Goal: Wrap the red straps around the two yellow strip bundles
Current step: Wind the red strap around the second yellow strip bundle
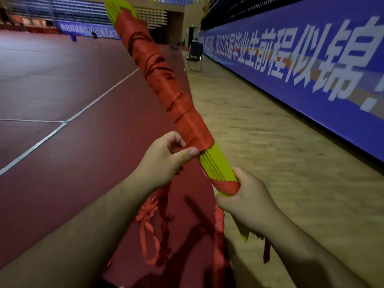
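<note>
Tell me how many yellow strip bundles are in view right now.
1. The yellow strip bundle slants up from the right hand, which grips its lower end; the left hand pinches the red strap at the wrap's lower edge. A second bundle may be out of frame.

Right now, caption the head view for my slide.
Left hand pinches the red strap while right hand grips the yellow strip bundle above a sports-hall floor.

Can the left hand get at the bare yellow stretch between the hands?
Probably yes: the left hand pinches the red strap right at the bare yellow stretch, nothing between; the right hand grips the bundle lower down.
</note>
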